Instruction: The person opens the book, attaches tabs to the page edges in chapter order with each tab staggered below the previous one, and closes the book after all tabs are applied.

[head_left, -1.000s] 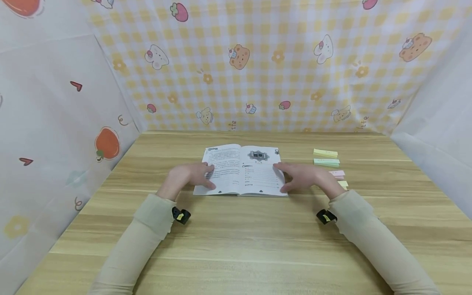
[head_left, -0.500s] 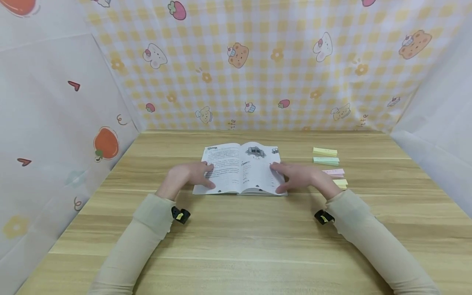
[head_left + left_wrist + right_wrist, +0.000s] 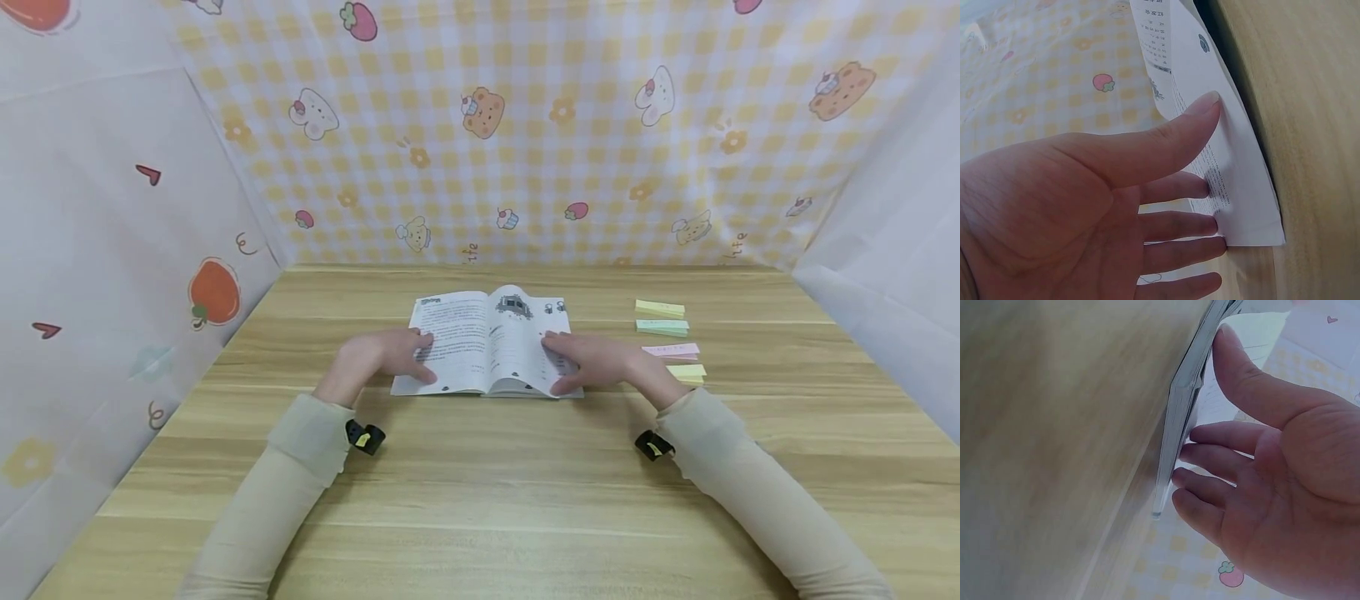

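An open book lies flat near the middle of the wooden desk, its spine running away from the person. The left hand rests on the book's left page, fingers straight and slightly spread, the thumb laid along the page's near part; the left wrist view shows the fingertips pressing the printed sheet down at its outer edge, with nothing pinched. The right hand lies on the book's right side, its grip loose and spread: the fingers reach over a right-hand page that arches up from the book toward the spine, while the thumb sits at the page's near edge. In the right wrist view the thumb and fingers touch the edge of the page stack, not closed round it. To the right of the book, well apart from it, four sticky-note strips lie in a column on the desk, yellow, green, pink and yellow. Beyond the book hangs a checked cloth backdrop with cartoon bears.
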`<action>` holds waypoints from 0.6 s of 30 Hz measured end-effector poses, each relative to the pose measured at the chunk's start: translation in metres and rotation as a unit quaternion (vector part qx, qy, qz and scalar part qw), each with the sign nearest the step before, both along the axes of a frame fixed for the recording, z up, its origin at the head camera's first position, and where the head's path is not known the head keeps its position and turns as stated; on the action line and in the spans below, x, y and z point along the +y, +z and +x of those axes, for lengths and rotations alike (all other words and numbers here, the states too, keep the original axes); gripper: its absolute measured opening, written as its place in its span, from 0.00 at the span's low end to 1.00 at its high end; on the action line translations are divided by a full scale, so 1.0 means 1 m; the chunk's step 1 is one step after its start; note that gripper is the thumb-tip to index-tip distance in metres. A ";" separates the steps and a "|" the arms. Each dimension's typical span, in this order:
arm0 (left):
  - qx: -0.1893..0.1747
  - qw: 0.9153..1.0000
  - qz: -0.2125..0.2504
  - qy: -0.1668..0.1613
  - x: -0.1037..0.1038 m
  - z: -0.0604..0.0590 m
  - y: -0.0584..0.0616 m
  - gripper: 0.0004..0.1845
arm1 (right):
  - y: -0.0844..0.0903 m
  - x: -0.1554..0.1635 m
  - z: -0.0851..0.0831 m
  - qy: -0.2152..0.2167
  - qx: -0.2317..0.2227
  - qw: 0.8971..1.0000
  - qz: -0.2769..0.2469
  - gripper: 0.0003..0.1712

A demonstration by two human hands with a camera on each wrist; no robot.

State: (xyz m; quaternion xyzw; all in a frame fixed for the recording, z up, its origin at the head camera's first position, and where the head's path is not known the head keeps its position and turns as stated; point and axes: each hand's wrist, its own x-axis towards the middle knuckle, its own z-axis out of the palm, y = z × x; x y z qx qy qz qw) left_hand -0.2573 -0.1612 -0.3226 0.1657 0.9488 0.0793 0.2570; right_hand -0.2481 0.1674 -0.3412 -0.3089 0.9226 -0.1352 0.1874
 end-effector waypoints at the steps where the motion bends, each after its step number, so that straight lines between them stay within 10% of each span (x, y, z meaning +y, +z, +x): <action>1: 0.000 1.000 0.001 -0.001 0.000 0.000 0.000 0.44 | 0.000 0.000 0.000 0.001 0.002 1.000 0.000 0.51; 18: 0.084 0.993 0.037 -0.077 0.012 0.006 0.007 0.34 | -0.004 -0.007 0.004 0.010 0.006 1.000 -0.014 0.49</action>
